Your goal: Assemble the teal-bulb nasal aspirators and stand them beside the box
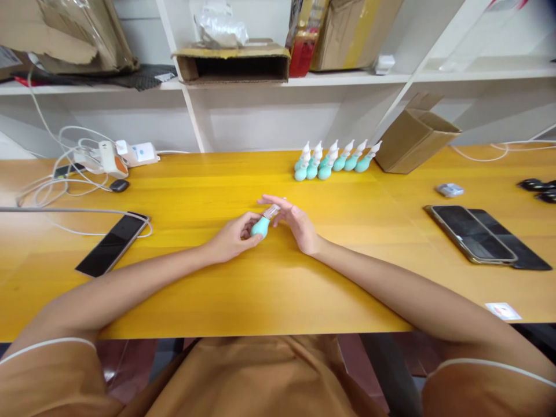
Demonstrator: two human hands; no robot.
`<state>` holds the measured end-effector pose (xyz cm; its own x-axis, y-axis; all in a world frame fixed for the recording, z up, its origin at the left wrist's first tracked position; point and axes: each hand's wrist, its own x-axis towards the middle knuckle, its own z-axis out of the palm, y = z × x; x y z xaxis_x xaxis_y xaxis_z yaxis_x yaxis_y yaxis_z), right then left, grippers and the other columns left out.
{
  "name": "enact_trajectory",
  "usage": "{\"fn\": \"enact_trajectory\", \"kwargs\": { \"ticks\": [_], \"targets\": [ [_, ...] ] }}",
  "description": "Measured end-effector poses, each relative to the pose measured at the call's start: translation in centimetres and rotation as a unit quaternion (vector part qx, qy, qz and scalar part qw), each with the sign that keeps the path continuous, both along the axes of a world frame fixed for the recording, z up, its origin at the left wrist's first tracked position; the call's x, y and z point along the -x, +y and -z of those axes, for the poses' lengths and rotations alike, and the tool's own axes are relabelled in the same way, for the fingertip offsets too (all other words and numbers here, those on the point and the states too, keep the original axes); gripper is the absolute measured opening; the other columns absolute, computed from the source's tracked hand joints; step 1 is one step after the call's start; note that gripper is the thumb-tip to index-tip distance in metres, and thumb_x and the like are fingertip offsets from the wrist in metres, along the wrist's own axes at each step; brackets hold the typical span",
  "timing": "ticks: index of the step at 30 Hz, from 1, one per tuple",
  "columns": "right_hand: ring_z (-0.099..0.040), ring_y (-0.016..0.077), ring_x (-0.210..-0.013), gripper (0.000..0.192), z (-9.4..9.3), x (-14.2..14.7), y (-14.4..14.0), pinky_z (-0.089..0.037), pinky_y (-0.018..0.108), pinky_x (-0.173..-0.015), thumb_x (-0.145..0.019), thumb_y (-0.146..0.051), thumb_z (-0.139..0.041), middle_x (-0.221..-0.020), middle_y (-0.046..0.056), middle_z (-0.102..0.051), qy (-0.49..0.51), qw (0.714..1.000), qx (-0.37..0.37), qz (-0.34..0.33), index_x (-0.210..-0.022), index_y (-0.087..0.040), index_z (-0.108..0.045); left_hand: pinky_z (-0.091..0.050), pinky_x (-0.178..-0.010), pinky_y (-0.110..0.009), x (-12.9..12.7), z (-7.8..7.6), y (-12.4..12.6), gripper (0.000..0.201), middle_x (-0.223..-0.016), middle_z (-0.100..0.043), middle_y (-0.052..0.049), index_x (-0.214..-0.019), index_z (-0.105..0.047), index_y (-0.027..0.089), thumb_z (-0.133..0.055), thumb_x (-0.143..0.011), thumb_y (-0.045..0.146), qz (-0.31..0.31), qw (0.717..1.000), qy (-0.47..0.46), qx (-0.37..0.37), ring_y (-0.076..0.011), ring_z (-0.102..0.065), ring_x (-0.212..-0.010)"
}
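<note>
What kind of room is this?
Probably a small packing or assembly workroom: a yellow worktable, shelves with cardboard boxes, and a row of teal bulb bottles like the one in the hands.

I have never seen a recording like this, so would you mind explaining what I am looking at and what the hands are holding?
There is no machine here: a camera worn on a person's head looks forward and down at their own bare hands over a yellow table. The left hand grips a small teal bulb, while the right hand has its fingers at the bulb's clear tip. A group of similar bulbs with white tips stands further back, beside a cardboard box. Phones lie to the right, another phone to the left, near a power strip with cables.
</note>
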<state>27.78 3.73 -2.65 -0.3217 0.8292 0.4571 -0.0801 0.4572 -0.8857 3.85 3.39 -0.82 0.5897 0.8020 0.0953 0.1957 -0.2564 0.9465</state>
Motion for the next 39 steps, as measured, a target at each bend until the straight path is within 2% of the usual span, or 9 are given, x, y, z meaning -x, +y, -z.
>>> {"fn": "enact_trajectory", "kwargs": {
  "ticks": [5,9,14,18,24,30,32,35,39],
  "targets": [
    [-0.066,0.0243,-0.095,0.060,-0.3,-0.2,-0.5,-0.056,0.042,-0.087,-0.119,-0.061,-0.032,-0.114,0.010,-0.077,-0.064,0.986,-0.139,0.071,-0.131,-0.026,-0.079,-0.055,-0.090,-0.034,0.0,-0.1,-0.1,0.042,-0.121,-0.072,-0.009,-0.135,-0.066,0.020,-0.072,-0.099,0.041,-0.022,0.998,0.012,-0.059,-0.0200,-0.068,-0.100],
    [-0.066,0.0224,-0.088,0.054,-0.2,-0.6,-0.4,-0.056,0.042,-0.089,-0.121,-0.055,-0.034,-0.104,0.009,-0.076,-0.111,0.971,-0.192,0.090,-0.130,-0.024,-0.078,-0.051,-0.083,-0.032,0.0,-0.5,-0.1,0.034,-0.108,-0.070,-0.005,-0.130,-0.071,0.020,-0.069,-0.099,0.035,-0.029,0.991,0.042,-0.127,-0.0181,-0.062,-0.089],
    [-0.073,0.0218,-0.087,0.054,0.0,-0.9,-0.4,-0.060,0.038,-0.087,-0.121,-0.055,-0.038,-0.095,0.007,-0.078,-0.106,0.976,-0.157,0.109,-0.121,-0.022,-0.080,-0.051,-0.081,-0.033,0.1,-1.0,-0.3,0.037,-0.103,-0.067,-0.005,-0.132,-0.074,0.019,-0.071,-0.100,0.038,-0.017,0.987,0.054,-0.153,-0.0181,-0.060,-0.086],
    [-0.073,0.0202,-0.079,0.056,0.1,-0.8,-0.5,-0.060,0.035,-0.078,-0.120,-0.056,-0.041,-0.085,0.006,-0.078,-0.076,0.980,-0.131,0.130,-0.111,-0.021,-0.084,-0.055,-0.085,-0.035,0.4,-0.9,-0.4,0.044,-0.106,-0.068,-0.005,-0.140,-0.074,0.021,-0.076,-0.102,0.043,-0.002,0.983,0.072,-0.171,-0.0196,-0.064,-0.090],
    [-0.070,0.0174,-0.065,0.067,-0.6,-0.4,-0.9,-0.061,0.032,-0.071,-0.118,-0.063,-0.042,-0.074,0.006,-0.077,-0.070,0.982,-0.107,0.136,-0.089,-0.020,-0.085,-0.059,-0.102,-0.041,0.8,-0.4,-0.8,0.046,-0.120,-0.071,-0.008,-0.147,-0.073,0.026,-0.078,-0.105,0.044,-0.016,0.957,0.097,-0.273,-0.0234,-0.069,-0.106],
    [-0.071,0.0159,-0.064,0.067,-1.4,0.1,-1.8,-0.059,0.030,-0.069,-0.119,-0.061,-0.041,-0.074,0.005,-0.078,-0.114,0.974,-0.115,0.160,-0.095,-0.019,-0.087,-0.061,-0.097,-0.039,0.9,0.1,-1.2,0.039,-0.114,-0.069,-0.008,-0.141,-0.075,0.024,-0.080,-0.104,0.036,-0.023,0.926,0.081,-0.368,-0.0226,-0.069,-0.105],
    [-0.071,0.0161,-0.064,0.068,-1.6,0.3,-2.1,-0.059,0.030,-0.067,-0.119,-0.062,-0.041,-0.071,0.004,-0.076,-0.125,0.971,-0.112,0.168,-0.097,-0.019,-0.088,-0.062,-0.094,-0.039,1.0,0.0,-1.4,0.041,-0.112,-0.069,-0.007,-0.141,-0.074,0.025,-0.082,-0.103,0.036,-0.030,0.926,0.084,-0.366,-0.0219,-0.068,-0.101],
    [-0.071,0.0173,-0.064,0.066,-1.6,0.5,-2.4,-0.059,0.031,-0.067,-0.119,-0.063,-0.042,-0.063,0.001,-0.068,-0.110,0.972,-0.103,0.180,-0.101,-0.020,-0.089,-0.063,-0.094,-0.038,1.0,-0.4,-1.6,0.054,-0.115,-0.073,-0.006,-0.143,-0.071,0.026,-0.090,-0.096,0.042,-0.043,0.946,0.070,-0.312,-0.0215,-0.071,-0.101],
    [-0.070,0.0177,-0.062,0.064,-1.6,0.6,-2.6,-0.059,0.032,-0.065,-0.118,-0.063,-0.043,-0.060,0.001,-0.065,-0.091,0.970,-0.102,0.203,-0.103,-0.022,-0.089,-0.064,-0.095,-0.037,0.8,-0.9,-1.6,0.049,-0.111,-0.078,-0.006,-0.120,-0.077,0.023,-0.098,-0.085,0.048,-0.050,0.981,0.008,-0.189,-0.0214,-0.074,-0.100]
  ]
}}
